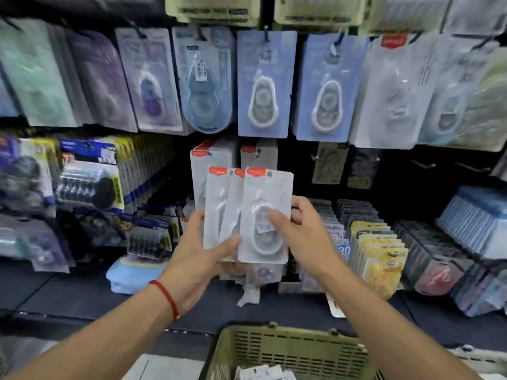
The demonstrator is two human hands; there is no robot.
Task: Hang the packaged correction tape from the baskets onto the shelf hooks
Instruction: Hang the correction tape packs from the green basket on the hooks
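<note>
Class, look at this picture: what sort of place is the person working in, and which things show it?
Most likely a stationery shop aisle. Rows of packaged correction tape hang from display hooks, more packets stand in dense rows on the shelf, and a green basket of stock sits below.

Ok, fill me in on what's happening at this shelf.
A person is restocking correction tape. Both hands hold a fanned bunch of white packs with red corner labels: the left hand has its grip on the bottom edge, the right hand pinches the front pack. None of these is on a hook yet. Matching packs already hang just behind, and a green basket sits below.
</note>
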